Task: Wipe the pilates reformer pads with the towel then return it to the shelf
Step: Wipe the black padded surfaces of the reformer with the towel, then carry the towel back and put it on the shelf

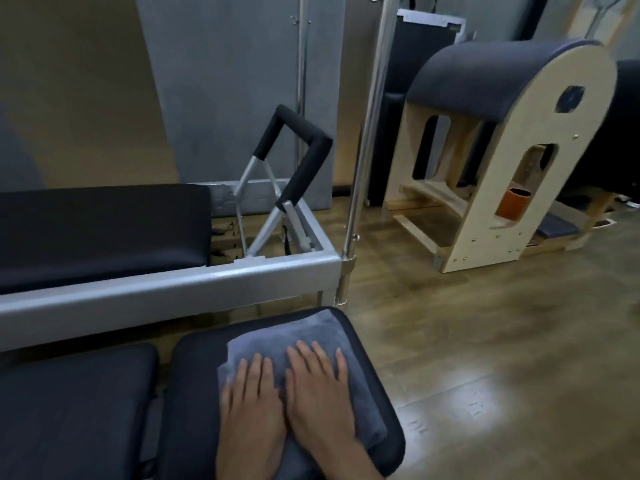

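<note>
Your left hand (251,407) and right hand (320,396) lie flat, side by side, fingers straight, pressing on the folded grey towel (294,337). Neither hand grips it. The towel rests on the near dark pad (194,382), toward its far right corner. A second pad (69,403) lies just left. The reformer's silver frame (173,289) stands beyond, bearing another dark pad.
</note>
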Demonstrator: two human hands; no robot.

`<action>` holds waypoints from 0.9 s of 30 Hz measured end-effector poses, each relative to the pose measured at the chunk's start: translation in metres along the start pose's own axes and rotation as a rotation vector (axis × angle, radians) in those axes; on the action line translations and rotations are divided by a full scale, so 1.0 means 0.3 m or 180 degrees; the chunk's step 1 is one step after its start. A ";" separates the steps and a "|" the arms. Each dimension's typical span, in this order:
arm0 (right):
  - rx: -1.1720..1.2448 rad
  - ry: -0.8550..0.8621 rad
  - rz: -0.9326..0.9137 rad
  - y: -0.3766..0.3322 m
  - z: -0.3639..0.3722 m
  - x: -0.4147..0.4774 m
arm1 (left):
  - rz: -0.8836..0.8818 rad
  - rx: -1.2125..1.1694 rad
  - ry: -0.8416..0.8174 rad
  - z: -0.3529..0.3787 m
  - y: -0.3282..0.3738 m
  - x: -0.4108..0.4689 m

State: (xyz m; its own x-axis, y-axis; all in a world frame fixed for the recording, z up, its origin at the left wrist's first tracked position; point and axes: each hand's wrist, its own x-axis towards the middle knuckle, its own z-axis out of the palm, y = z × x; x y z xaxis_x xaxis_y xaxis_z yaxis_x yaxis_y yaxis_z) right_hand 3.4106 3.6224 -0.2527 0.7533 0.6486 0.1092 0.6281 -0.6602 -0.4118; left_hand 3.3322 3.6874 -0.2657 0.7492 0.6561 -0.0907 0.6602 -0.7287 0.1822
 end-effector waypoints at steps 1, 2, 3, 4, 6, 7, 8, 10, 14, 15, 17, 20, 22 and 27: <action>-0.0079 0.0003 0.0610 -0.021 -0.010 0.010 | -0.0164 -0.0131 0.0125 -0.009 0.016 -0.035; -0.0184 0.0211 0.1234 -0.031 -0.029 0.014 | -0.0328 -0.0314 0.0377 -0.013 0.002 -0.045; -0.0061 0.0327 0.1681 -0.042 -0.068 0.011 | -0.0567 -0.0541 0.0502 -0.023 0.006 -0.064; -0.0138 0.0572 0.1542 -0.021 -0.078 -0.005 | -0.0829 -0.0881 0.0530 -0.040 -0.001 -0.089; -0.0347 0.0479 0.0950 0.046 -0.077 -0.053 | -0.1167 -0.1603 0.0751 -0.065 0.011 -0.114; -0.0331 0.0433 0.0941 0.080 -0.084 -0.067 | -0.1255 -0.1904 0.0774 -0.070 0.019 -0.123; -0.0273 0.0412 0.1035 0.104 -0.089 -0.075 | -0.1382 -0.2206 0.0829 -0.080 0.018 -0.115; -0.0153 0.0279 0.1186 0.091 -0.099 -0.061 | -0.1714 -0.2718 0.0731 -0.104 0.015 -0.100; 0.0027 0.0004 0.1164 0.054 -0.126 -0.040 | -0.1976 -0.3508 0.0346 -0.153 0.020 -0.077; 0.0051 -0.0031 0.1183 0.049 -0.135 -0.037 | -0.1934 -0.3499 0.0362 -0.159 0.019 -0.077; 0.0148 -0.0037 0.1151 0.034 -0.144 -0.030 | -0.1776 -0.3297 0.0551 -0.158 0.002 -0.076; 0.0653 0.0181 0.1042 0.003 -0.135 -0.025 | -0.1409 -0.3427 0.0769 -0.156 -0.059 -0.076; 0.1058 0.0263 0.1080 -0.034 -0.125 -0.028 | -0.1112 -0.3925 0.0860 -0.178 -0.115 -0.073; 0.1765 0.0074 0.1274 -0.205 -0.193 -0.016 | -0.0609 -0.4518 0.0834 -0.376 -0.240 -0.052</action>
State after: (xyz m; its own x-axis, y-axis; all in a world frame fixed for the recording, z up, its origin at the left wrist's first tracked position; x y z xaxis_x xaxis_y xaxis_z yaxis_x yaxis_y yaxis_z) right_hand 3.3796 3.6381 -0.1755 0.9145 0.3827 -0.1311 0.1125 -0.5518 -0.8263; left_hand 3.2670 3.7516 -0.1671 0.5240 0.8484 -0.0746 0.0231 0.0734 0.9970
